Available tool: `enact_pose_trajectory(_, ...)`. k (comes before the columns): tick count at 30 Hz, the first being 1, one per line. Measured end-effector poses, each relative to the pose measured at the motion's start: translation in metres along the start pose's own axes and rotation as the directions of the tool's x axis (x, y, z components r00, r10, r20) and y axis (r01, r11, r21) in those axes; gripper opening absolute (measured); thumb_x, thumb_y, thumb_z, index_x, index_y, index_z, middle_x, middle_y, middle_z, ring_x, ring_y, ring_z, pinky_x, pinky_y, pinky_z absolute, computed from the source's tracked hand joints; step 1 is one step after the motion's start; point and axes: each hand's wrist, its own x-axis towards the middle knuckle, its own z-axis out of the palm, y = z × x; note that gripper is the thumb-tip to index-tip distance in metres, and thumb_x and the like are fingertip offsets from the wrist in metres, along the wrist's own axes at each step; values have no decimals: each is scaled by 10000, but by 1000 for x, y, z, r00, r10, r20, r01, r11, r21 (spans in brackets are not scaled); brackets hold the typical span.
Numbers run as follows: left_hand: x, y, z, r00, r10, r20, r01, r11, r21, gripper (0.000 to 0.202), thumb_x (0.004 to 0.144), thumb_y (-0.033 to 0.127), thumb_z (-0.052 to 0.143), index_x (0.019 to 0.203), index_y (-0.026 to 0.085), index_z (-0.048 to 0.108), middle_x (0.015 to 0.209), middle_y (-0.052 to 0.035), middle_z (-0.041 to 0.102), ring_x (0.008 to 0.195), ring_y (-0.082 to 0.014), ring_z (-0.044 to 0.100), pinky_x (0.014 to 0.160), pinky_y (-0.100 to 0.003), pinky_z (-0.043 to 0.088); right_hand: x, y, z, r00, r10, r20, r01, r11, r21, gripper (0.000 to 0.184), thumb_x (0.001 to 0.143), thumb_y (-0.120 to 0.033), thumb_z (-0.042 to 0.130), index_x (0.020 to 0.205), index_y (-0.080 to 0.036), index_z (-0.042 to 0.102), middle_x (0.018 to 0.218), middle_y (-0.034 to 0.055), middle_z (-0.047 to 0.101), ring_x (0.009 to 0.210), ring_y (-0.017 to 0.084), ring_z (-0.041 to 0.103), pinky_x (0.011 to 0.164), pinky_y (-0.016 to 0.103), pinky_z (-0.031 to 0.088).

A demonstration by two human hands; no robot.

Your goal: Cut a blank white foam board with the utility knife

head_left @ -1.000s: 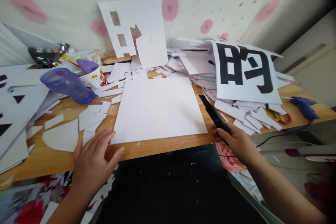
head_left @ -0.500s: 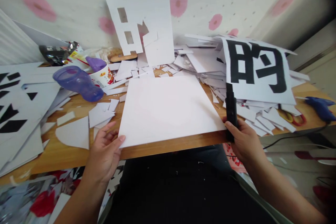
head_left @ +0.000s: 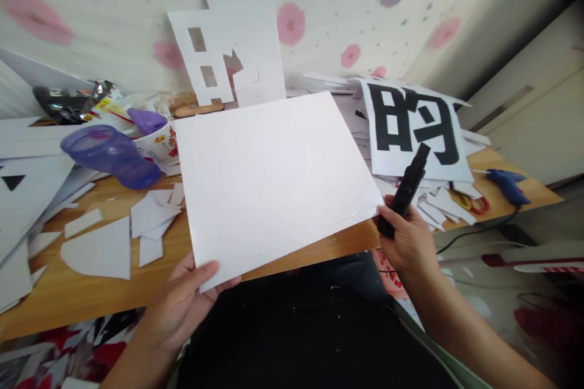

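Note:
A blank white foam board is tilted in front of me, its near edge lifted. My left hand pinches its near left corner, thumb on top and fingers underneath. Around a black utility knife my right hand is closed, the knife pointing up and away. The right thumb also presses on the board's near right corner. Beyond that hand lies a white sheet with a large black Chinese character. A white board with cut-out openings leans on the wall behind.
Cut white scraps lie to the left on the wooden table. A purple translucent container stands by a paper cup. Scissors and a blue glue gun with a cord are at the right.
The white board has been raised off the table and tilted. My left hand now grips its corner more fully. The knife leans further right, and the head view has shifted.

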Motion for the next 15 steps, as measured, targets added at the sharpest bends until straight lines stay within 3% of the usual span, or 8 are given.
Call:
enact_pose_trajectory(4,1,-6,24,999,34,9,-32,994,-109,504,671,154,785,1142,255,637,1070,-59,715,927,-261,673,698,-351,619,-5,2,17,999,-34,37,32,998,44,428,616,-239,796,945,-211,523,825,-7,645,692,145,652,654,286,514)
enact_pose_trajectory(8,4,-20,58,998,53,26,-43,960,-276,515,753,160,725,1223,301,570,1121,-23,700,1001,-228,656,791,-364,593,-27,18,42,977,41,209,-46,999,18,434,705,-325,758,1000,-224,456,1007,77,674,802,210,686,685,335,517)
enact_pose_trajectory(11,8,-33,79,988,79,135,-28,939,-344,463,812,189,679,1237,303,535,1188,-25,668,1081,-227,623,879,-398,546,-44,38,55,936,52,348,-47,999,-23,394,748,-362,734,1003,-228,464,902,17,660,758,179,665,677,327,518)
enact_pose_trajectory(15,12,-49,87,946,38,322,51,963,-263,314,818,261,687,1113,219,585,1154,-73,672,1053,-250,637,873,-391,520,-47,49,61,940,25,340,4,996,-84,358,740,-380,741,950,-215,503,724,-46,588,622,130,588,617,283,502)
